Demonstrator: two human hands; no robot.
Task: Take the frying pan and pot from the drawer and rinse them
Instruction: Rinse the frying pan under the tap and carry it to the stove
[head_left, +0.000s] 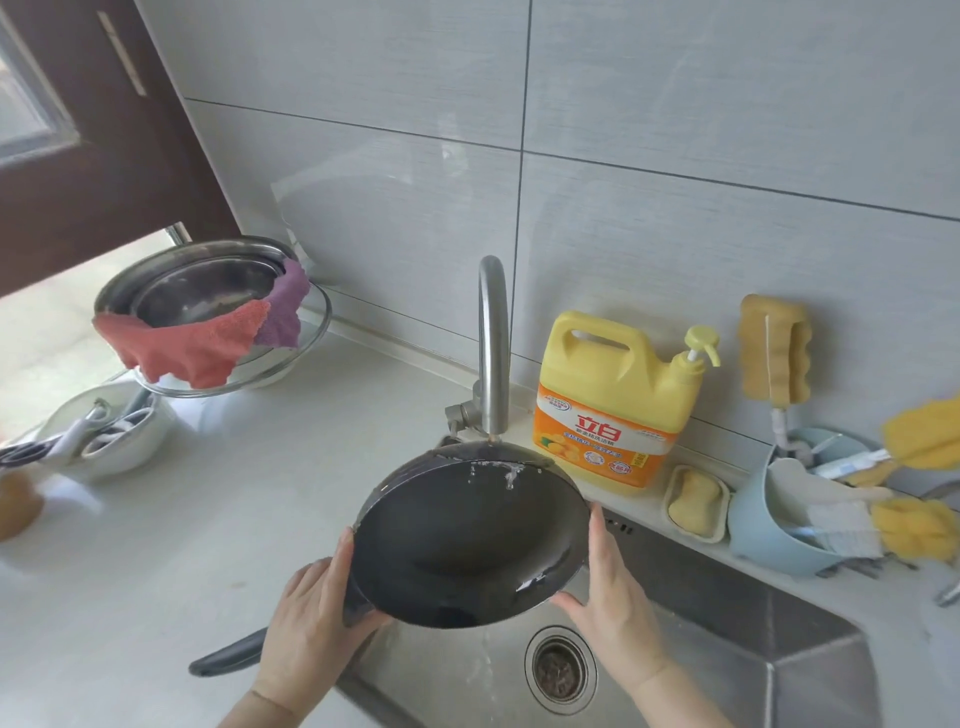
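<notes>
The person is holding the frying pan (470, 540) tilted over the sink (727, 654), its far rim just under the tap (492, 348), where water is splashing onto the inside. The left hand (311, 618) is gripping the pan where the handle (228, 659) joins it, thumb lying up along the near-left rim; the handle is sticking out past this grip, low and to the left over the worktop (208, 519). The right hand (613, 597) is pressing on the opposite rim, fingers straight along the edge and thumb hooked under it. A thin stream is running off the pan between the two grips toward the drain (560, 670). Beyond the right grip, a yellow detergent bottle (618, 400) and a soap dish (696, 503) are standing by the wall.
</notes>
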